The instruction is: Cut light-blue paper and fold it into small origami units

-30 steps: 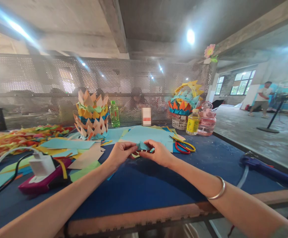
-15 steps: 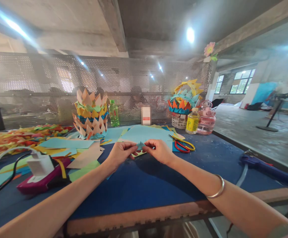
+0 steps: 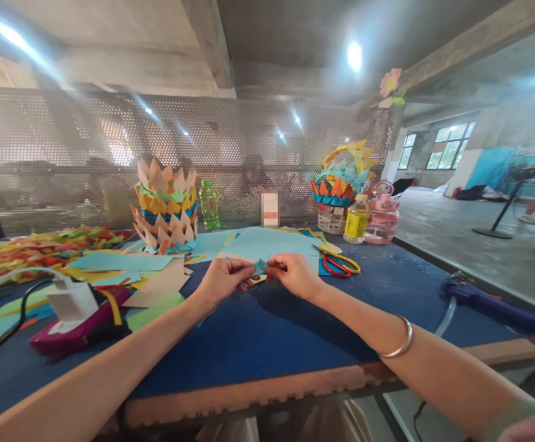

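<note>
A small folded piece of light blue paper is pinched between my two hands above the blue table. My left hand is closed, thumb and forefinger on the paper's left side. On its right side, the fingers of my right hand grip it as well. Just behind lie light blue paper sheets. Scissors with red and yellow handles rest to the right of my right hand. Pink and green paper sheets lie left of my left hand.
Stacked folded-paper crowns stand at back left beside a green bottle. At back right are a paper-trimmed basket, a yellow-labelled bottle and a pink jug. A glue gun lies right; a purple power strip sits left.
Both hands stay on the blue paper, their fingers shifting slightly around it. The view has moved a little. At far right, a person's legs now show more plainly.
</note>
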Action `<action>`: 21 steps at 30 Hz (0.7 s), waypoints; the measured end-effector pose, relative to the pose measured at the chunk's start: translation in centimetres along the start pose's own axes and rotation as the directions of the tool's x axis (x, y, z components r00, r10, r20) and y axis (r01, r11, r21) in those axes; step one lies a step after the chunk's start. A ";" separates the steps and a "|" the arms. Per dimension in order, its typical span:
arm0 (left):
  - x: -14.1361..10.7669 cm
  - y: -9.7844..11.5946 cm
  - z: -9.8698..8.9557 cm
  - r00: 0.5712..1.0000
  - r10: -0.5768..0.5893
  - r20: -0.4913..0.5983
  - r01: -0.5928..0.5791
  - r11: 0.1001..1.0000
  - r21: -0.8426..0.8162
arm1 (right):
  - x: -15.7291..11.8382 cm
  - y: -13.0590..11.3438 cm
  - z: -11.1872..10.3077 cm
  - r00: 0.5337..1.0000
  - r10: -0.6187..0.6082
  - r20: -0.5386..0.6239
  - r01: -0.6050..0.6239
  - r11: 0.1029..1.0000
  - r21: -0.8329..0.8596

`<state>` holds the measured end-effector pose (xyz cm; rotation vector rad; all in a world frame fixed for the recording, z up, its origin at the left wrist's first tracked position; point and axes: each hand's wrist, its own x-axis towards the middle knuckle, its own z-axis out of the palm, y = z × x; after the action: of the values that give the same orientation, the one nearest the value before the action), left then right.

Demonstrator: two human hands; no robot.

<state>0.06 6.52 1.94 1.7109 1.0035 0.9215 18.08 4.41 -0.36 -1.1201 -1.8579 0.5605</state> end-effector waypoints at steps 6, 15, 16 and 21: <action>0.4 -0.5 -0.2 1.000 -0.003 -0.003 0.003 0.994 0.110 | -0.1 0.1 0.0 1.000 -0.019 -0.013 0.018 0.997 -0.073; 1.1 -1.6 -0.7 0.998 0.060 0.005 -0.060 0.960 0.275 | 0.1 0.1 -0.4 1.000 -0.005 -0.026 0.002 0.992 -0.126; 1.1 -1.6 -0.7 0.998 0.065 0.010 -0.065 0.954 0.291 | 0.1 0.1 -0.4 1.000 -0.009 -0.026 0.006 0.992 -0.129; 1.1 -1.5 -0.7 0.994 0.103 0.020 -0.104 0.939 0.328 | 0.2 0.3 -0.4 1.000 -0.014 -0.025 0.011 0.992 -0.122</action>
<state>-0.52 8.09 0.92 2.0599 1.1221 0.8521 18.48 4.76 -0.29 -1.1897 -1.8963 0.4279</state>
